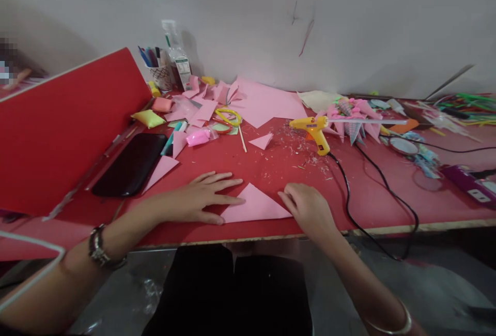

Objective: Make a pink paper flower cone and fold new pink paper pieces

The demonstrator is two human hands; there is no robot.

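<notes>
A folded pink paper triangle lies on the red table along its front edge, its peak pointing away from me. My left hand rests flat with spread fingers, the fingertips touching the paper's left side. At the right corner of the sheet, my right hand is curled with its fingers closed on that corner, which it partly hides. Beyond the sheet lies a smaller pink paper triangle. A yellow glue gun lies on its side to the right, a clear glue stick reaching out of its back.
A black phone and a red board are on the left. Behind are a pen cup, a bottle and pink paper sheets. Black cords loop over the front edge at right, near a purple power strip.
</notes>
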